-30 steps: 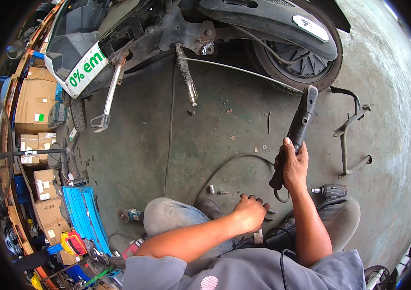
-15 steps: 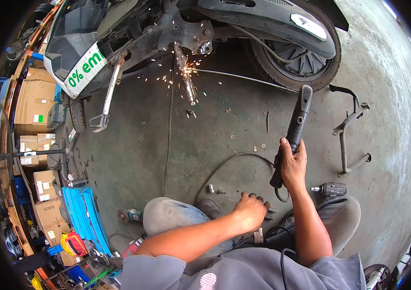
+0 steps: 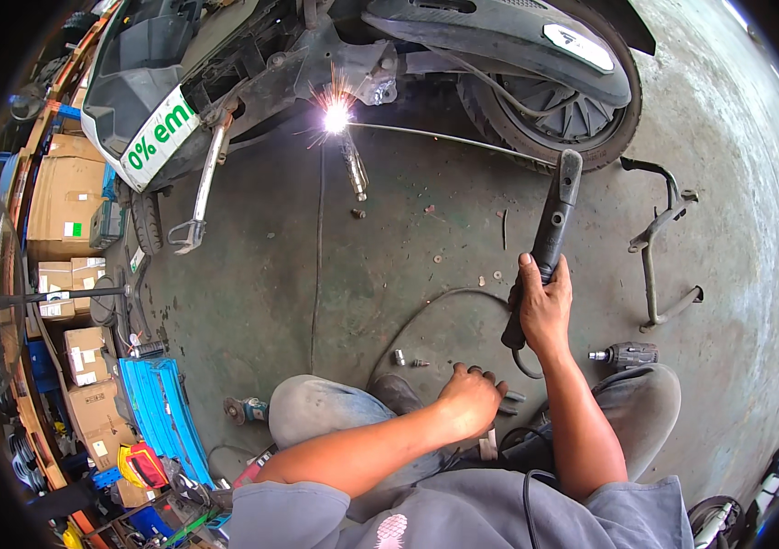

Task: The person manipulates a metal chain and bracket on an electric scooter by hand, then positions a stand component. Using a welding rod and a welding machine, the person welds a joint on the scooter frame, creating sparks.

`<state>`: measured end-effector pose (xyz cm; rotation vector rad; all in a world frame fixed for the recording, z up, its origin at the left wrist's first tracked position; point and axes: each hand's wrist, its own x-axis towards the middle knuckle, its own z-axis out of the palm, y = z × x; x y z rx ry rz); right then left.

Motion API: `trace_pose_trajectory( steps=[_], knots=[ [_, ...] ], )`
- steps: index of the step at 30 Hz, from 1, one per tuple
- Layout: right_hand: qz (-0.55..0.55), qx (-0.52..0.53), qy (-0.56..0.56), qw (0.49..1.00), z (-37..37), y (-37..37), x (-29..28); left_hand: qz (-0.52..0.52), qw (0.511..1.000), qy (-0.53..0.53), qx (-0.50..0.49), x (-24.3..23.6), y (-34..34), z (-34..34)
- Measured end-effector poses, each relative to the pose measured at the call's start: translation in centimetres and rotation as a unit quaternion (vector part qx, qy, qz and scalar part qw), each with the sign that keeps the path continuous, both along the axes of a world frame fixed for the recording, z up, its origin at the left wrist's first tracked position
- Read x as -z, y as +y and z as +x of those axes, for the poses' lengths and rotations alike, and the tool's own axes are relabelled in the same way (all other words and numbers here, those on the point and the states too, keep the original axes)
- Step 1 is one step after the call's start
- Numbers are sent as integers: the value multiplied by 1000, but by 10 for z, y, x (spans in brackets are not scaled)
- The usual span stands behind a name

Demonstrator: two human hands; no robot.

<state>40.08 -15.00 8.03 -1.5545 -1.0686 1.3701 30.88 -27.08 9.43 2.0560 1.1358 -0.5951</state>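
Observation:
My right hand (image 3: 545, 306) is wrapped round a black welding electrode holder (image 3: 556, 224). A long thin welding electrode (image 3: 463, 139) reaches left from its head. The electrode's tip meets a metal tube clamped by locking pliers or a similar metal piece (image 3: 355, 169), below the vehicle's grey frame bracket (image 3: 339, 55). A bright white arc (image 3: 335, 119) with orange sparks burns there and hides the contact spot. My left hand (image 3: 470, 401) rests curled between my knees, fingers bent; whatever it holds is hidden. Grey metal ends (image 3: 515, 396) show beside its fingers.
A scooter's rear wheel (image 3: 573, 119) lies beyond the electrode. A bent metal stand (image 3: 653, 261) and an impact driver (image 3: 626, 355) lie at right. An angle grinder (image 3: 246, 409) sits by my left knee; cardboard boxes (image 3: 64, 197) line the left. A cable (image 3: 320, 247) crosses the floor.
The scattered orange sparks have become a bright white arc higher on the metal piece. My right hand and the electrode holder have shifted slightly left and up.

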Motion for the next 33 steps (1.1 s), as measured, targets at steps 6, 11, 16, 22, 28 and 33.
trace_pose_trajectory(
  steps=[6,11,16,22,28,33],
  knots=[
    [2,7,-9,1000,11,-2,8,13,1000,-19,-10,-5,3,3],
    [-9,-1,-12,1000,14,-7,2,29,999,-31,-9,-3,1,5],
    [17,24,24,999,3,1,2,15,1000,-8,4,-2,3,4],
    [14,4,2,1000,-8,0,2,15,1000,3,11,0,2,0],
    [15,10,0,1000,2,-6,6,24,999,-24,-7,-8,2,1],
    [25,28,44,998,4,-4,8,33,999,-19,5,-10,3,3]
  ],
)
